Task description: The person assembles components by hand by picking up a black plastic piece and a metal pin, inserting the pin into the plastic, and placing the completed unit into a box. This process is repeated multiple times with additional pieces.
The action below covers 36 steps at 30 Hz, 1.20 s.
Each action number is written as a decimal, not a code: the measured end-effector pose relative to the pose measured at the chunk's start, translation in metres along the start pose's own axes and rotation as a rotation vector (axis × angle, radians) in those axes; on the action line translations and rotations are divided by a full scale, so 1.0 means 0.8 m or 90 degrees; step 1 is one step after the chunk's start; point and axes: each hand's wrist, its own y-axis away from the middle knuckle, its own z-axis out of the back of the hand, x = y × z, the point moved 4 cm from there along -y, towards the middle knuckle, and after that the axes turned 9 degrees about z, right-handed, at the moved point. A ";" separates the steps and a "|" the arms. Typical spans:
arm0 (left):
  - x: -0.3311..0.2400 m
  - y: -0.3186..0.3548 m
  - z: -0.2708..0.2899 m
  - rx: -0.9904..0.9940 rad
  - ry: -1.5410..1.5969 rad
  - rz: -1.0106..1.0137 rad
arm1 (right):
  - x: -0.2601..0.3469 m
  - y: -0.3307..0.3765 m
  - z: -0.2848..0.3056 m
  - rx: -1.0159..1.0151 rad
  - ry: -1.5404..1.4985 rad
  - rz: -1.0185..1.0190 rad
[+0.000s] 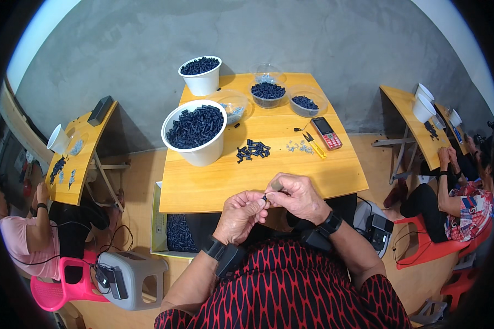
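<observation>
Just past the table's near edge, my two hands meet. My left hand (240,216) pinches a small black plastic piece (265,197) between thumb and fingertips. Curled beside it, my right hand (301,198) grips a small tool with an olive-brown rounded handle (278,186); its tip is hidden by the fingers. Ahead on the table lies a loose pile of black plastic pieces (253,150). To its right are scattered small silvery parts (300,147), yellow-handled snips (315,146) and a red keypad phone (326,133).
White buckets (198,155) of black pieces stand at the table's left. Clear plastic bowls (307,113) holding small parts sit toward the back. Under the table's left side is a box (158,219) of dark pieces. Other people work at side tables (96,143).
</observation>
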 end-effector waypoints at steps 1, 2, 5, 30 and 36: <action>0.002 0.000 0.000 0.014 0.020 0.021 | 0.002 0.000 -0.001 0.006 0.015 -0.001; 0.002 0.000 0.002 0.012 0.020 0.020 | 0.002 0.000 -0.002 0.012 0.030 -0.001; 0.003 -0.001 0.004 -0.002 0.003 0.018 | 0.000 0.000 0.001 0.030 0.037 0.016; 0.001 0.005 -0.002 -0.084 -0.066 -0.065 | 0.020 0.002 -0.024 0.084 0.397 0.281; -0.005 0.007 -0.004 -0.106 -0.075 -0.094 | 0.027 -0.001 -0.027 0.098 0.436 0.310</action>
